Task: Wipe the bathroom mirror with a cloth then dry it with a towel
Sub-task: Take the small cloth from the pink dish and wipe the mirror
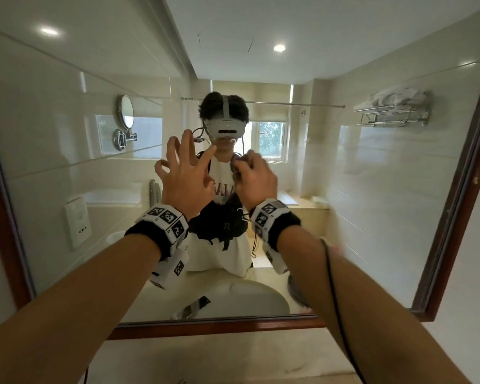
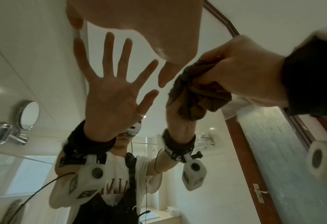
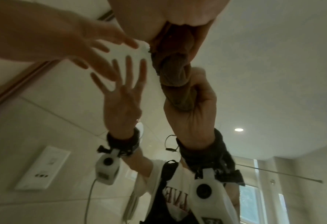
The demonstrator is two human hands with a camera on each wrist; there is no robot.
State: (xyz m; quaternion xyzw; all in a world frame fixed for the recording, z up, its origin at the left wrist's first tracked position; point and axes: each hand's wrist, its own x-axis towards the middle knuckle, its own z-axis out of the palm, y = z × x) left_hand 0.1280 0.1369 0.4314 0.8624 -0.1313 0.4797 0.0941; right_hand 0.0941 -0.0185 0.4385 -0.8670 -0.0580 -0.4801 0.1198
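We bunch the soft, light cloth [image 2: 199, 91] in our right hand [image 1: 257, 180] against the mirror [image 1: 344, 189]; left hand [image 1: 185, 173] fingers splayed, empty

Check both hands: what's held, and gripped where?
Right hand grips the brown cloth, bunched in its fist, against the mirror. Left hand holds nothing, fingers spread.

From my remote seat, most of the brown cloth [image 1: 235, 165] was hidden inside the right hand [image 1: 257, 180], the mirror [image 1: 372, 189] was cut off at its top edge, and whether the left hand [image 1: 183, 176] touched the glass stayed unclear.
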